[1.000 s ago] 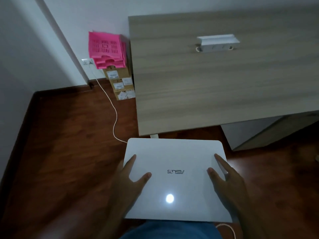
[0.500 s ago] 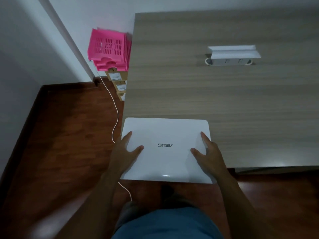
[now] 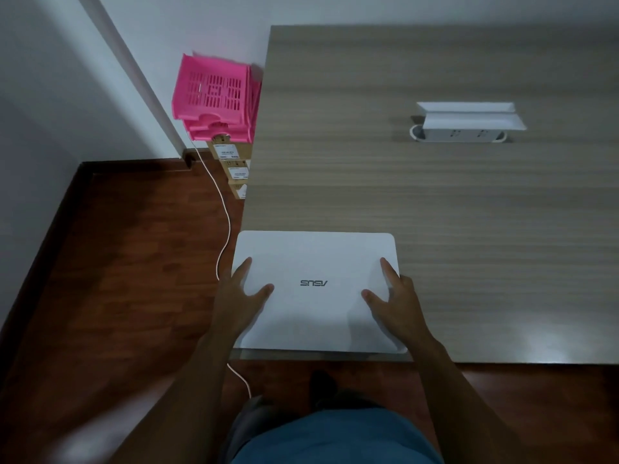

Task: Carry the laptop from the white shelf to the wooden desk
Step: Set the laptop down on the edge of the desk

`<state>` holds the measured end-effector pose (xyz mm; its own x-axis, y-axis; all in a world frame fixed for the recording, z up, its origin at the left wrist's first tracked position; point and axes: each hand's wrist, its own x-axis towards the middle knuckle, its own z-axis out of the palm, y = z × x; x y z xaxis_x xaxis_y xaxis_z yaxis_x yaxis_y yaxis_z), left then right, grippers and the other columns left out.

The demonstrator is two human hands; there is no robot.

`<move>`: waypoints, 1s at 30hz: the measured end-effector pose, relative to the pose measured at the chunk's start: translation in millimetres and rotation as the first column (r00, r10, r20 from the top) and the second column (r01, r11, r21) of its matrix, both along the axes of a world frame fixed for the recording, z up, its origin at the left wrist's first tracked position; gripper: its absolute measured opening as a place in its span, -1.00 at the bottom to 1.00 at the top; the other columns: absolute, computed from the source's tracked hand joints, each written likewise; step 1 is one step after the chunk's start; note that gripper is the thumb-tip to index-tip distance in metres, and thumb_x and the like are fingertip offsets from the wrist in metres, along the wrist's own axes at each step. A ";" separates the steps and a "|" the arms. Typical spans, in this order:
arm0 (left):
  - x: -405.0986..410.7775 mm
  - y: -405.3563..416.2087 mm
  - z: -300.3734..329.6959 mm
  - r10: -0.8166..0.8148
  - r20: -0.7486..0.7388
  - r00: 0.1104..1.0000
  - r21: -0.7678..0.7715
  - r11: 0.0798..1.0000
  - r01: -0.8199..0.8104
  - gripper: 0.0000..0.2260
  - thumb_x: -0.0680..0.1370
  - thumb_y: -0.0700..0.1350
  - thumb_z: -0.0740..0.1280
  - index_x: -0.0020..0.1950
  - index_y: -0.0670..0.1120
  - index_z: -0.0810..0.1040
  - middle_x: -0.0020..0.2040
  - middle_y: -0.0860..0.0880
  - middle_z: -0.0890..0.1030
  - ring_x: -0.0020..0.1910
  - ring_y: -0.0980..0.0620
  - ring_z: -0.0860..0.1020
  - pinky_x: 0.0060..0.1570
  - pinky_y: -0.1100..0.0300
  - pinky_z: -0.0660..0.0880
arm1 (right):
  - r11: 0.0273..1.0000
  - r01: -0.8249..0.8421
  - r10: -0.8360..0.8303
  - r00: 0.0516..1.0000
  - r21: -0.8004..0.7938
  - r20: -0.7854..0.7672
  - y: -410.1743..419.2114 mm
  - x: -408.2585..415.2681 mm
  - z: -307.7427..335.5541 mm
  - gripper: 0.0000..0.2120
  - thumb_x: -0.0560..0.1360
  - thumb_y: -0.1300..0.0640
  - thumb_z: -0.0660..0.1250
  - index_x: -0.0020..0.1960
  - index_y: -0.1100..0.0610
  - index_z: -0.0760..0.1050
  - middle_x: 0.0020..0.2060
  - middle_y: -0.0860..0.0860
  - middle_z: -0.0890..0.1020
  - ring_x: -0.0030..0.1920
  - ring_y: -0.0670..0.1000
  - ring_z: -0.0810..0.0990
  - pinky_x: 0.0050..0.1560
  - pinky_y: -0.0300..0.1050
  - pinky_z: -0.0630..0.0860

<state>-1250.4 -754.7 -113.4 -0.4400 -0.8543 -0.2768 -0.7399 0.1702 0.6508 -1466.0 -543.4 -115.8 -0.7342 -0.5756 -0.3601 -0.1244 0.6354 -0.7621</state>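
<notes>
The white closed laptop (image 3: pixel 315 262) lies flat over the near left corner of the wooden desk (image 3: pixel 435 202), its left edge hanging slightly past the desk's side. My left hand (image 3: pixel 239 296) grips the laptop's left edge, thumb on the lid. At the right edge my right hand (image 3: pixel 397 301) holds it the same way. The fingers under the laptop are hidden. The white shelf is out of view.
A white pop-up socket box (image 3: pixel 469 123) stands on the desk at the far right. Pink plastic baskets (image 3: pixel 216 95) sit on stacked cardboard boxes (image 3: pixel 234 162) left of the desk. A white cable (image 3: pixel 224 226) runs across the dark wooden floor (image 3: pixel 127 262).
The laptop went from being held over the floor in front of the desk to lying over the desk's near left corner. Both hands keep the same hold on its edges.
</notes>
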 end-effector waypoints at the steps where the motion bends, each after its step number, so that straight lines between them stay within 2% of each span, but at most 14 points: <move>1: 0.0 1.5 -0.2 0.011 -0.008 1.000 -0.005 1.000 -0.011 -0.30 0.41 0.14 0.43 0.49 0.06 0.27 0.49 -0.15 0.29 0.44 -0.13 0.29 0.36 -0.01 0.25 | 1.000 0.000 0.000 1.000 0.002 -0.001 -2.0 -1.4 -0.2 -0.24 0.46 -0.05 0.40 0.56 -0.13 0.12 0.35 0.10 0.32 0.28 0.06 0.39 0.19 -0.13 0.31; 6: 4.7 8.5 -7.7 0.039 0.003 0.999 -0.031 0.999 -0.039 -0.30 0.41 0.17 0.42 0.49 0.07 0.27 0.46 -0.18 0.32 0.43 -0.17 0.28 0.38 -0.12 0.27 | 1.000 -0.013 0.014 1.000 0.006 -0.014 -1.0 -2.0 -5.9 -0.23 0.45 -0.06 0.40 0.56 -0.13 0.12 0.39 0.13 0.30 0.39 0.13 0.33 0.37 0.08 0.33; 13: 5.0 9.2 -11.5 0.045 0.008 0.999 -0.032 0.998 -0.045 -0.30 0.39 0.22 0.40 0.48 0.13 0.26 0.47 -0.19 0.31 0.43 -0.19 0.29 0.36 -0.18 0.29 | 0.999 -0.029 0.031 0.997 0.021 -0.071 4.1 5.4 -7.6 -0.24 0.45 -0.13 0.34 0.56 -0.14 0.08 0.42 0.14 0.29 0.41 0.15 0.31 0.38 0.18 0.33; 17: 7.1 12.4 -15.3 0.043 0.022 0.999 -0.049 0.998 -0.042 -0.30 0.39 0.27 0.37 0.48 0.18 0.24 0.48 -0.18 0.29 0.44 -0.20 0.26 0.36 -0.21 0.27 | 0.998 -0.054 0.057 0.991 0.027 -0.119 9.5 13.5 -12.9 -0.25 0.49 -0.16 0.27 0.57 -0.16 -0.01 0.51 0.12 0.19 0.48 0.16 0.21 0.42 0.19 0.25; 21: 1.5 14.6 -12.8 0.061 0.128 0.990 -0.150 0.988 -0.042 -0.35 0.41 0.24 0.38 0.45 0.10 0.34 0.49 -0.15 0.26 0.44 -0.22 0.12 0.35 -0.23 0.15 | 0.994 -0.045 0.064 0.981 0.104 -0.185 9.8 19.4 -17.2 -0.27 0.50 -0.21 0.19 0.57 -0.15 -0.07 0.55 0.13 0.13 0.51 0.20 0.14 0.44 0.23 0.20; 25: -0.7 16.8 -12.2 0.023 0.175 0.984 -0.125 0.992 -0.001 -0.30 0.40 0.26 0.37 0.49 0.11 0.26 0.53 -0.15 0.16 0.46 -0.22 0.06 0.35 -0.26 0.11 | 0.991 -0.044 0.070 0.976 0.125 -0.208 9.1 22.4 -15.9 -0.29 0.54 -0.16 0.19 0.58 -0.08 -0.06 0.57 0.14 0.06 0.53 0.20 0.06 0.47 0.16 0.12; 30: 6.9 17.9 -18.1 -0.053 0.232 0.971 -0.143 0.986 0.088 -0.26 0.42 0.31 0.30 0.53 0.15 0.12 0.57 -0.14 0.06 0.49 -0.25 0.03 0.36 -0.29 0.09 | 0.989 -0.045 0.075 0.972 0.138 -0.225 7.7 22.3 -13.4 -0.29 0.55 -0.14 0.19 0.59 -0.05 -0.05 0.56 0.16 0.07 0.52 0.25 0.04 0.44 0.17 0.11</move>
<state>-1243.5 -736.8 -131.5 -0.4409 -0.8631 -0.2464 -0.8478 0.3103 0.4300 -1443.7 -535.8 -129.3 -0.7714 -0.5800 -0.2618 -0.3266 0.7139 -0.6194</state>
